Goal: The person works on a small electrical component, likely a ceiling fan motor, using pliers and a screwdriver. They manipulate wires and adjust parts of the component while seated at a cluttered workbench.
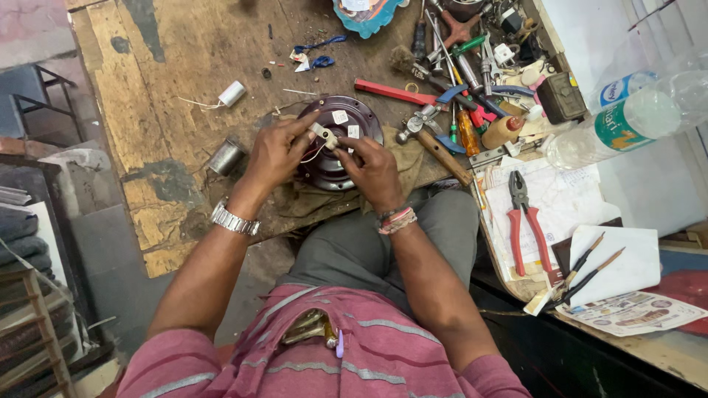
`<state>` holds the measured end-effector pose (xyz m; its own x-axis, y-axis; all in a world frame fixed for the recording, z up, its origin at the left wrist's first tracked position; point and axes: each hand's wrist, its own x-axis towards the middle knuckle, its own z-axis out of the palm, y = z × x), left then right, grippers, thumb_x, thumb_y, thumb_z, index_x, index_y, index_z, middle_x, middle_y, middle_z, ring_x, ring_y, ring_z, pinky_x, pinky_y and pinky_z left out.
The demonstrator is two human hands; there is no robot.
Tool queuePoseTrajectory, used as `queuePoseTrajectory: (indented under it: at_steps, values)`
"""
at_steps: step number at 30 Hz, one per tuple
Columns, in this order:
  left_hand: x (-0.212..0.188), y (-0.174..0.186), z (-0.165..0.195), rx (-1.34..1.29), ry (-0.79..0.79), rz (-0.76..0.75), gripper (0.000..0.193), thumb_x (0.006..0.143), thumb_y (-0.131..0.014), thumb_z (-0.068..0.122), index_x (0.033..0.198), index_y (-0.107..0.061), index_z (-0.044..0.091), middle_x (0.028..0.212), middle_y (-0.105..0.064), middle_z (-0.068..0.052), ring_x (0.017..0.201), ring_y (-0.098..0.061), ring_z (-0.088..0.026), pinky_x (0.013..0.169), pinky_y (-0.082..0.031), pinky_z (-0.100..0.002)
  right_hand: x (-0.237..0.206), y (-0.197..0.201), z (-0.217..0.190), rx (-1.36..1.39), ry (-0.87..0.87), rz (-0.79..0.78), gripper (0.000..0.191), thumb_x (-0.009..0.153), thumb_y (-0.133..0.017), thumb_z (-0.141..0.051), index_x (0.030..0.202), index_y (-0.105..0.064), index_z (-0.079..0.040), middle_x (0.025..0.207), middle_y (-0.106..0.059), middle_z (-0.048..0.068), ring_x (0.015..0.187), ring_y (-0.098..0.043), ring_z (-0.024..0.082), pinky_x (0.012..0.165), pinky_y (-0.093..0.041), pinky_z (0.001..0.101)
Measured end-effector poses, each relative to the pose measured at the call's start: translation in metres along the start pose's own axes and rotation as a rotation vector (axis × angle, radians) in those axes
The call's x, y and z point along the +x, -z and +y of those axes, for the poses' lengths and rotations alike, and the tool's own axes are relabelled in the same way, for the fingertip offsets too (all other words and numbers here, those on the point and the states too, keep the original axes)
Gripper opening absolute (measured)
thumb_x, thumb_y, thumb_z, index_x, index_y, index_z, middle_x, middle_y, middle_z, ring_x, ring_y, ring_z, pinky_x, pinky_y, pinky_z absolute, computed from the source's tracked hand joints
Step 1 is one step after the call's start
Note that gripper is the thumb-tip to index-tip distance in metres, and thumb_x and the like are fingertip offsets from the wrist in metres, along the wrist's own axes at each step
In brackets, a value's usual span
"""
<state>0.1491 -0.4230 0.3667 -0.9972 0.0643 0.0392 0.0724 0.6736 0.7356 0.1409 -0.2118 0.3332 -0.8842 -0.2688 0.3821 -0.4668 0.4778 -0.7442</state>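
- Centrally, a dark round motor housing [335, 144] lies flat on a piece of olive cloth [324, 195] at the near edge of a worn wooden workbench [169, 66].
- Left hand [276, 151]: positioned over the left part of the housing, fingers curled, thumb and forefinger pinched on a small pale component [322, 134] above the housing face. A metal wristwatch [234, 220] sits on this wrist.
- Right hand [375, 171]: positioned over the lower right part of the housing, fingers bent inward, fingertips meeting the same small component from the right side. Coloured bands [397, 220] circle this wrist.
- A thin pale wire [316, 156] loops from the component down between the two hands.
- A wooden-handled hammer [435, 144] lies just right of the housing, its head near the housing rim.
- A red flat bar [394, 92] lies beyond the housing, towards the upper right.
- A heap of screwdrivers and hand tools [472, 66] occupies the far right of the bench.
- A white cylindrical capacitor [231, 93] with leads lies to the upper left, well apart from the hands; a small metal cylinder [225, 156] stands just left of the left hand.
- Red-handled pliers [525, 221] rest on papers [568, 199] on the right, beside a clear plastic bottle [627, 118].
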Motion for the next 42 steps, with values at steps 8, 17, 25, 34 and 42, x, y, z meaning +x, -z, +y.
queuePoseTrajectory:
  at_steps: [8, 17, 25, 34, 42]
  values:
    - [0.004, 0.019, 0.004, 0.048, -0.159, -0.013, 0.065, 0.082, -0.083, 0.029, 0.14, -0.063, 0.006, 0.1, -0.071, -0.018, 0.092, -0.067, -0.032, 0.082, -0.052, -0.043, 0.004, -0.015, -0.009, -0.057, 0.065, 0.041, 0.021, 0.088, -0.081, -0.016, 0.106, -0.074, -0.009, 0.08, -0.067, 0.009, 0.064, -0.064, 0.023, 0.06, -0.051, 0.0367]
    - [0.016, 0.002, -0.008, 0.184, -0.248, 0.045, 0.065, 0.077, -0.087, 0.038, 0.134, -0.07, 0.013, 0.125, -0.074, -0.011, 0.123, -0.059, -0.031, 0.101, -0.043, -0.049, 0.006, -0.019, 0.008, -0.13, 0.029, -0.01, 0.019, 0.088, -0.081, -0.021, 0.102, -0.076, -0.011, 0.086, -0.071, 0.011, 0.076, -0.069, 0.031, 0.067, -0.054, 0.0417]
    - [-0.008, -0.014, 0.001, 0.155, -0.155, 0.202, 0.08, 0.083, -0.082, 0.039, 0.148, -0.051, 0.003, 0.132, -0.066, -0.018, 0.123, -0.058, -0.035, 0.099, -0.043, -0.051, 0.012, 0.015, 0.065, -0.169, -0.426, -0.007, 0.034, 0.092, -0.074, -0.035, 0.105, -0.075, -0.003, 0.075, -0.069, 0.019, 0.068, -0.067, 0.036, 0.065, -0.051, 0.0457]
    - [-0.014, -0.006, 0.023, 0.241, -0.104, 0.254, 0.035, 0.1, -0.071, 0.034, 0.119, -0.072, 0.005, 0.098, -0.075, -0.016, 0.088, -0.069, -0.031, 0.081, -0.051, -0.046, 0.013, 0.015, 0.123, -0.118, -0.528, -0.259, 0.062, 0.092, -0.063, -0.062, 0.09, -0.074, 0.0, 0.079, -0.07, 0.023, 0.073, -0.069, 0.037, 0.068, -0.052, 0.0471]
    - [0.026, -0.007, 0.056, 0.617, -0.2, 0.026, 0.025, 0.085, -0.075, 0.031, 0.087, -0.073, 0.005, 0.08, -0.074, -0.017, 0.081, -0.071, -0.036, 0.077, -0.05, -0.055, 0.018, 0.003, 0.131, 0.13, -0.605, -0.276, 0.071, 0.09, -0.074, -0.06, 0.066, -0.064, 0.006, 0.058, -0.05, 0.008, 0.057, -0.044, 0.014, 0.051, -0.037, 0.0406]
